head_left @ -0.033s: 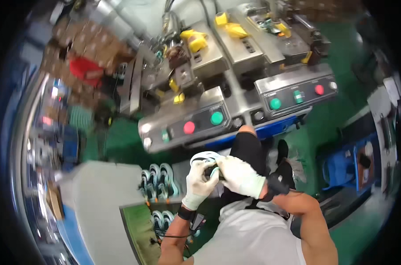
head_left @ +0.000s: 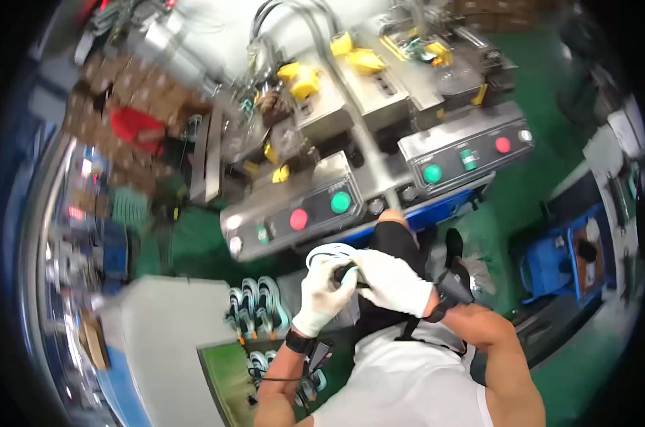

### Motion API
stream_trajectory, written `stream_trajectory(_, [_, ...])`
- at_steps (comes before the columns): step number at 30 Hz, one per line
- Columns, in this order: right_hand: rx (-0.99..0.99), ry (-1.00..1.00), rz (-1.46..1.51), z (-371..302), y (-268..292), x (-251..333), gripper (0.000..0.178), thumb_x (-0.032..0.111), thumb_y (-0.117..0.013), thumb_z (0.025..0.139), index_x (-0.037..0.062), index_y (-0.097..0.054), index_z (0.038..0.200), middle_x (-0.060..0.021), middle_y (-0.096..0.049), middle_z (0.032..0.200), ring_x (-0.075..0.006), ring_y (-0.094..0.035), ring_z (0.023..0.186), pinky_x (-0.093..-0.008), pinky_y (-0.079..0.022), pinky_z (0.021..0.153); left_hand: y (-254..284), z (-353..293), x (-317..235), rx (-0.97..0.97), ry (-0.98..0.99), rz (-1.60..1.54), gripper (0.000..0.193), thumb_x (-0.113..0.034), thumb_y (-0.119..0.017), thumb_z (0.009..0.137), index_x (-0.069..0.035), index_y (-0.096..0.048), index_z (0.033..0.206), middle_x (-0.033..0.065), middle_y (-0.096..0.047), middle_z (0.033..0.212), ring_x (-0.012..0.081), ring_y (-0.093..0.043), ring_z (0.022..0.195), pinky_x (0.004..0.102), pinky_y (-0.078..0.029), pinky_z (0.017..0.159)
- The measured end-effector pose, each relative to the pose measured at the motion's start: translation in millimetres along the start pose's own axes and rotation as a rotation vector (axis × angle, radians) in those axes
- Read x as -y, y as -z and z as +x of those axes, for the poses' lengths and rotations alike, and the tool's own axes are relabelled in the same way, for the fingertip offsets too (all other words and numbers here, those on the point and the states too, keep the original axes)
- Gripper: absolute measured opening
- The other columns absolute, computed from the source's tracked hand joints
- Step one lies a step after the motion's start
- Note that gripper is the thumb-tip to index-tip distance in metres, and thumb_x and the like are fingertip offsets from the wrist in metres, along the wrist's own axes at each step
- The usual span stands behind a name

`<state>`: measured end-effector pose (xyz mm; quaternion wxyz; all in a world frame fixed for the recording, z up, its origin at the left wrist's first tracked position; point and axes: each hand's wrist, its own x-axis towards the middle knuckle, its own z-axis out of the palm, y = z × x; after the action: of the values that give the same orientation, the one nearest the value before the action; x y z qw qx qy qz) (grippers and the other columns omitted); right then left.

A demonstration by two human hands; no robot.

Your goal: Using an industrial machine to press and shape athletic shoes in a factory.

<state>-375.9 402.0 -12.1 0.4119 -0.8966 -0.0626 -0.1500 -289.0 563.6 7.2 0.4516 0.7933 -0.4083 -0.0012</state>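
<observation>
In front of my body, my left hand [head_left: 320, 295] and my right hand [head_left: 393, 282] meet, both in white gloves. Between them they hold a coiled cable [head_left: 329, 251], pale blue and white, whose loops stick out above the fingers. The fingers of both hands are pinched around a dark part of it, mostly hidden by the gloves. Just left of my left hand, several similar coiled cables [head_left: 268, 302] with orange ends lie in a row, and more coils [head_left: 260, 363] lie below them, nearer to me.
Ahead stands a metal machine with two button panels [head_left: 294, 211] [head_left: 468, 158] and yellow parts [head_left: 301, 80] on top. A grey table [head_left: 166, 313] with a green mat [head_left: 230, 377] is at left. A blue stool [head_left: 550, 263] stands right. A person in red [head_left: 134, 128] is at far left.
The view has shifted slightly, so the machine sits a little lower and further left. Both hands keep their hold on the coiled cable, with only slight finger movement.
</observation>
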Motion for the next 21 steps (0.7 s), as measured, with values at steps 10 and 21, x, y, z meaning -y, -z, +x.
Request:
stream_trajectory(10, [-0.6,-0.589,1.248,-149.0,84.8,-62.6,0.063,0.024,-0.069,0.085,-0.007,-0.048,0.136,-0.0085,-0.061,0.124,-0.0156,-0.06,0.108,-0.0305,-0.048,0.095,-81.6,237.6,-74.2,0.196,-0.573,0.031,0.045,-0.01,-0.069,0.089,0.001,-0.054,0.129,0.0199,-0.057,0.126,0.0312,-0.058,0.117,0.0379,-0.046,0.101])
stream_trajectory(21, [-1.175,-0.657,1.504,-197.4,73.8,-91.4,0.09,0.047,-0.086,0.073,-0.0055,-0.048,0.135,-0.0098,-0.064,0.121,-0.0198,-0.065,0.106,-0.0342,-0.054,0.09,-223.9,441.6,18.0,0.319,-0.418,0.367,0.046,-0.026,-0.053,0.1,-0.001,-0.049,0.138,0.0257,-0.057,0.132,0.0396,-0.055,0.124,0.0414,-0.043,0.105])
